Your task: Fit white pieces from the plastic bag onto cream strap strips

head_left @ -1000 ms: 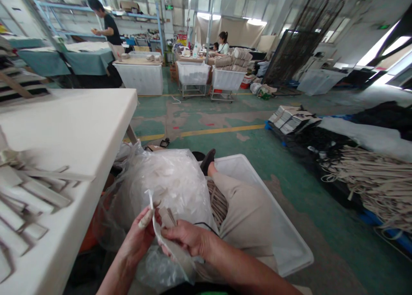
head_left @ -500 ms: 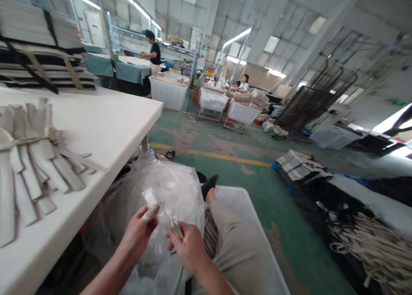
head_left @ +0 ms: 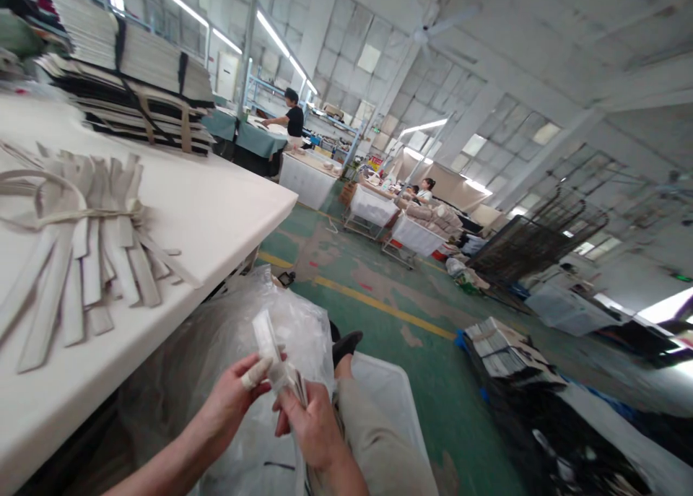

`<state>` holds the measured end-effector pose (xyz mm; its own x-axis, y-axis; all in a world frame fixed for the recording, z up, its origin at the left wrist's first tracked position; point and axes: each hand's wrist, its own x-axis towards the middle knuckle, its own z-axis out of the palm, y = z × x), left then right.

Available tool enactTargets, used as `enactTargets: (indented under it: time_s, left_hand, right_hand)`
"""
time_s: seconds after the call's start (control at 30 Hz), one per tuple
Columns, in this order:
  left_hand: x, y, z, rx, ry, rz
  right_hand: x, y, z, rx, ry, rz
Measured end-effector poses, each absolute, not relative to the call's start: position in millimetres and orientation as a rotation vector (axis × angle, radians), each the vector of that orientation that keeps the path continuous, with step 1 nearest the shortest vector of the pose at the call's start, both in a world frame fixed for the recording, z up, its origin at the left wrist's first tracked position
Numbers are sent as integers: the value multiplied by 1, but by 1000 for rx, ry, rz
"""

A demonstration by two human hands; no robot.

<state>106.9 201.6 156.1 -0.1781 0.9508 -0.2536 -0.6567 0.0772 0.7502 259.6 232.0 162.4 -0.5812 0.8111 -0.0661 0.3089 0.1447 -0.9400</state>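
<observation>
The left hand [head_left: 241, 391] wears a wrapping [head_left: 254, 375] on one finger – off-white, slightly creased, fitted like a short sleeve around it. Both the right hand [head_left: 312, 418] and the forearms [head_left: 176, 444] are bare. The trousers [head_left: 376, 438] are plain beige, loose and softly wrinkled – below them come a bare ankle [head_left: 343, 367] and a dark, low-cut shoe [head_left: 347, 344].
</observation>
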Motion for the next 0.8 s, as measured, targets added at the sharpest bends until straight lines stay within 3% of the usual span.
enactTargets:
  time_s: [0.27,0.53,0.8]
  left_hand:
    - [117,188,129,407,890,1454]
    - [87,200,134,168,978,1614]
    - [91,176,130,297,1037,1618]
  right_hand:
    - [249,221,138,-1103,-1924,1449]
    - [247,217,128,-1145,-1920,1483]
    - [249,216,140,-1077,-1987,1481]
